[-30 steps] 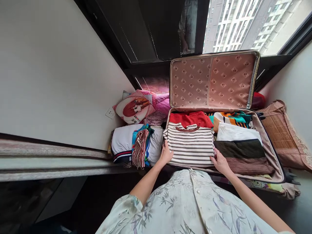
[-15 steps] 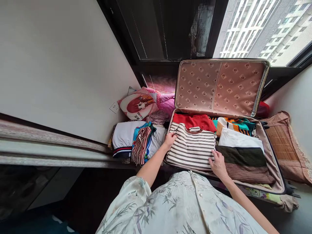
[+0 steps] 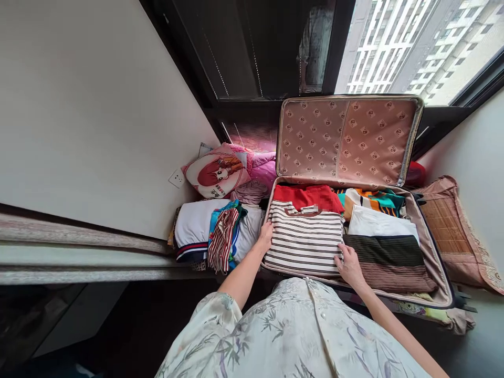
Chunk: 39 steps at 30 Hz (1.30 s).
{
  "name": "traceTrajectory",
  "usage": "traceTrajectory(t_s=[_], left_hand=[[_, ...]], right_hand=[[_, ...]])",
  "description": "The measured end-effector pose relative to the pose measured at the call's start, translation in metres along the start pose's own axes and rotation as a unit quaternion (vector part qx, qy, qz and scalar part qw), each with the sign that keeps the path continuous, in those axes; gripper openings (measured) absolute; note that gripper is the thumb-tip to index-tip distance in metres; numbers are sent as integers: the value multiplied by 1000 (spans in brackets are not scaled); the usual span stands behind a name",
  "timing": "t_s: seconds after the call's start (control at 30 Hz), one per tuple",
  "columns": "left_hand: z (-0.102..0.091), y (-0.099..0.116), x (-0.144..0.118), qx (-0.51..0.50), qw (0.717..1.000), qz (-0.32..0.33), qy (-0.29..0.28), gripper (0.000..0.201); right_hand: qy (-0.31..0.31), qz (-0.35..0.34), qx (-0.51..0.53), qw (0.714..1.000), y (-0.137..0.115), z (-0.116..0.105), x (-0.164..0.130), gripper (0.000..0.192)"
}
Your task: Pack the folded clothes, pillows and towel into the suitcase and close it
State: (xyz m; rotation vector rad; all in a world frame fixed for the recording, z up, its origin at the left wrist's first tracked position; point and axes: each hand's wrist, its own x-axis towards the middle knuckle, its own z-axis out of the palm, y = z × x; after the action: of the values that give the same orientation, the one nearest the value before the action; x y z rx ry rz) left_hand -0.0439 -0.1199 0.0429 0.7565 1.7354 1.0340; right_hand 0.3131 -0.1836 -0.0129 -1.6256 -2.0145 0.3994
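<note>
The right hand (image 3: pixel 349 265) is laid flat, fingers released, on the near right corner of the striped shirt (image 3: pixel 303 239). The left hand (image 3: pixel 265 236) is pressed open against the shirt's left edge, nothing being grasped. The shirt is folded in the near left part of the open suitcase (image 3: pixel 431 247), beside a dark striped garment (image 3: pixel 388 260). A red garment (image 3: pixel 305 195) is seen just beyond it. Further off, the patterned lid (image 3: pixel 346 136) is propped upright against the window (image 3: pixel 409 42).

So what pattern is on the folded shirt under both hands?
The shirt has white and dark brown horizontal stripes, seen clearly in the head view.
</note>
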Motion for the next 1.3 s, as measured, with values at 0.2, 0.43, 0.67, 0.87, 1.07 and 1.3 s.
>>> traceTrajectory(t_s=[0.2, 0.43, 0.67, 0.87, 1.07, 1.3], left_hand=[[19, 6, -29, 303, 931, 187, 78, 59], [20, -10, -31, 571, 780, 257, -7, 76], [25, -29, -37, 570, 778, 260, -48, 90], [31, -38, -44, 532, 799, 223, -169, 99], [23, -43, -44, 483, 817, 261, -177, 93], [-79, -41, -40, 350, 894, 257, 110, 82]], right_hand=[[-6, 17, -73, 997, -17, -14, 4, 46], [-35, -68, -196, 978, -59, -26, 17, 60], [-85, -82, -245, 962, -51, 8, 16, 72], [-97, -138, -227, 959, -77, 14, 13, 79], [-121, -150, -235, 953, -84, 35, 10, 76], [-133, -152, -250, 947, -66, 43, 13, 62]])
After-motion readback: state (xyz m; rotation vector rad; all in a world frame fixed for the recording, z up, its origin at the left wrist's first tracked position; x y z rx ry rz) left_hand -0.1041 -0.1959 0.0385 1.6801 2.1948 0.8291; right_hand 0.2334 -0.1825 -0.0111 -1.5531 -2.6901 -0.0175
